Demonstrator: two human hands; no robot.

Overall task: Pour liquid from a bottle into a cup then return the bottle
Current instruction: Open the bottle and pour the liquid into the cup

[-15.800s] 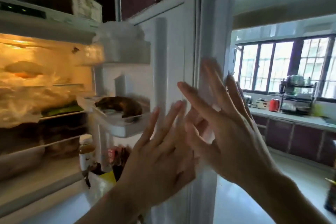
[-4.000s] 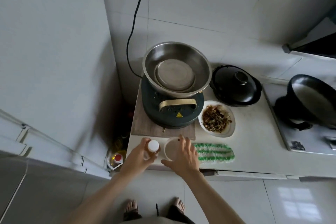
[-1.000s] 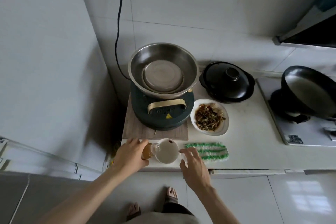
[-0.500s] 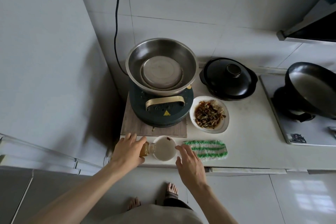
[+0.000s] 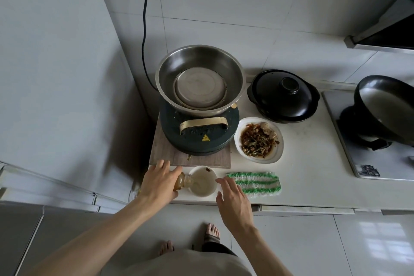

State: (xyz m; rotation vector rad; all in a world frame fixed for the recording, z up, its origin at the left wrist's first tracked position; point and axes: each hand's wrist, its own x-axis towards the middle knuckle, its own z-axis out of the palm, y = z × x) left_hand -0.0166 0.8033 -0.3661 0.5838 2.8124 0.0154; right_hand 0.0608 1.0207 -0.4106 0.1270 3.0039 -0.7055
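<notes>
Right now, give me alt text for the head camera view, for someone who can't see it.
A person's left hand tips a small bottle of amber liquid over a white cup at the counter's front edge, while the right hand rests open beside the cup. Behind sit a steel bowl, a plate of food and a green striped cloth.

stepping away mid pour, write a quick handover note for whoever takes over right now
Left hand grips the bottle, tipped on its side with its mouth over the cup.
Right hand is open beside the cup, fingertips near its rim, holding nothing.
The cup stands at the counter's front edge, beside the green striped cloth.
Done: bottle fetched, opened, pour begun.
Left: finish pouring, right the bottle, return it.
</notes>
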